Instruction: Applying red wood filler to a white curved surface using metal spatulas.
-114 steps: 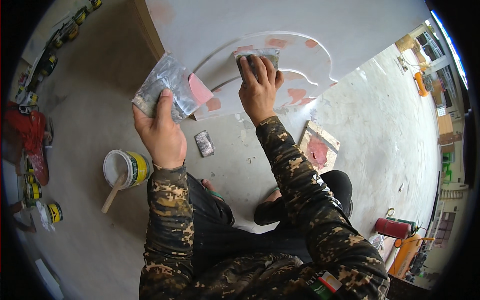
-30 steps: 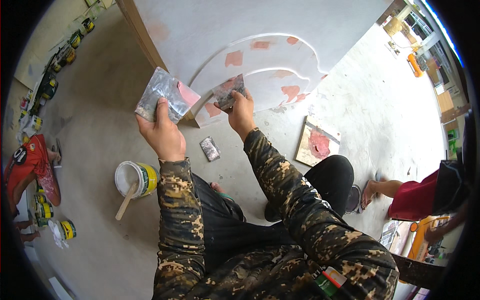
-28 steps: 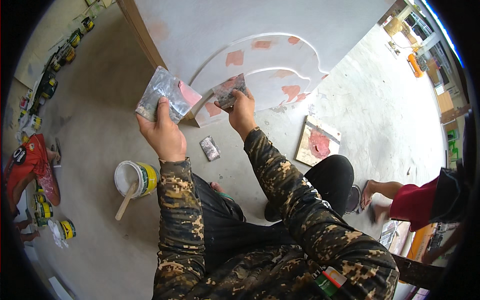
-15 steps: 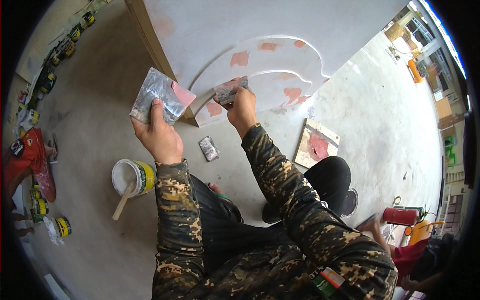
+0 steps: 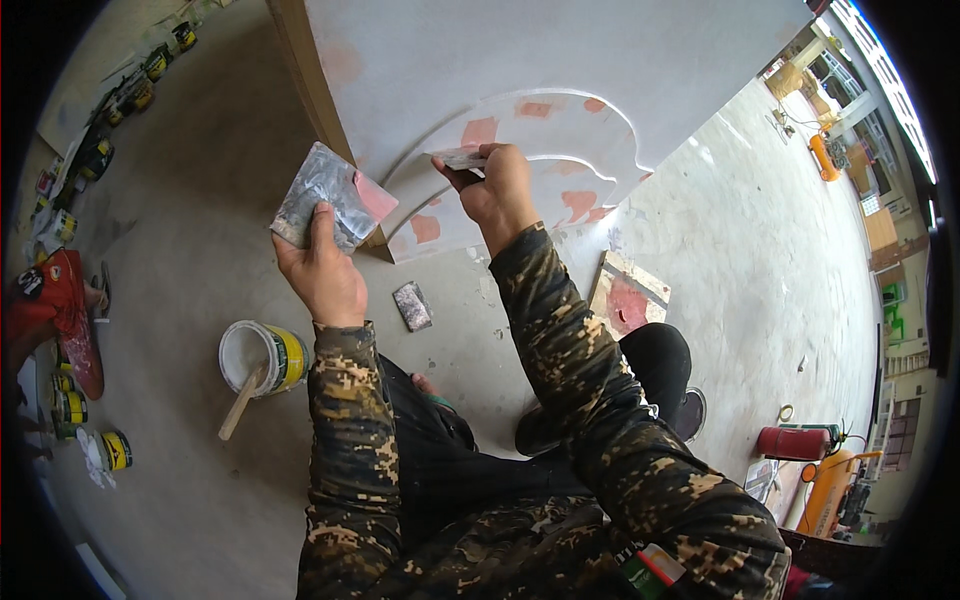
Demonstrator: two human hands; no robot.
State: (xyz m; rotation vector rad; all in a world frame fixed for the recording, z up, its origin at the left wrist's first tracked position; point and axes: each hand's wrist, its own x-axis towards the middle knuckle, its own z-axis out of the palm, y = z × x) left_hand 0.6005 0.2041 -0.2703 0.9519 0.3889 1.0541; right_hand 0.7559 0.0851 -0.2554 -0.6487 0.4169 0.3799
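My left hand (image 5: 325,280) grips a flat metal plate (image 5: 325,175), its thumb across the smeared grey face. A dab of pink filler (image 5: 375,197) lies along the plate's right edge. In my right hand (image 5: 505,190), pinched between thumb and fingers, is a thin scraper blade (image 5: 455,157) seen nearly edge-on. It is in front of a pale panel (image 5: 420,70) with raised curved moulding and several pink filler patches (image 5: 577,204). Whether the blade touches the panel I cannot tell. A small spattered grey block (image 5: 412,306) rests on the floor below my hands.
An open bucket (image 5: 291,358) of white material with a wooden stick (image 5: 240,405) stands left of my legs. A board smeared pink (image 5: 626,300) lies at right. Along the far left are several tins (image 5: 117,450) and a person in red (image 5: 75,320); a red cylinder (image 5: 795,443) lies at right.
My right hand has moved slightly right and turned, so the scraper blade now shows edge-on instead of its face. The left hand still holds the plate much as before; the view has shifted slightly.
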